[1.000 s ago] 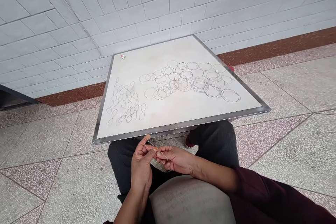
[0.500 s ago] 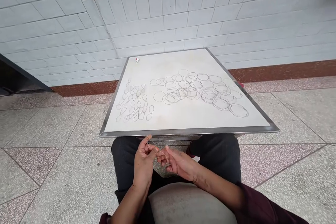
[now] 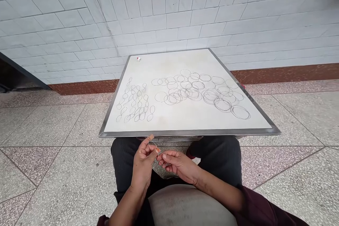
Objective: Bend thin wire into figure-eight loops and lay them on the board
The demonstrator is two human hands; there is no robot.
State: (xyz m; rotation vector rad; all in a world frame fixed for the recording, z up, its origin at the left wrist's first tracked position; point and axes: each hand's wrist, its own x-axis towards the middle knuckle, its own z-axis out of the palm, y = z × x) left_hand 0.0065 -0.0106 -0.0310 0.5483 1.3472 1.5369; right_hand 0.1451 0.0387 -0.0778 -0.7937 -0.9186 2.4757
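Note:
Between my hands, over my lap, is a thin wire loop bent into what looks like a figure eight. My left hand pinches it near the middle between thumb and fingers, and the upper part of the loop arches by a raised forefinger with a tan wrap at its tip. My right hand has thumb and forefinger closed on the lower part, which is partly hidden by the fingers. Beyond the hands, the white board table carries round wire rings and smaller figure-eight wire loops.
A metal edge runs along the table's near side, just past my hands and knees. A small red and white object sits at the far left corner. Behind the table stands a tiled wall with a barred window.
My right thumb has come down onto the forefinger, closing on the lower part of the wire loop. My left hand keeps its pinch. The view has shifted slightly.

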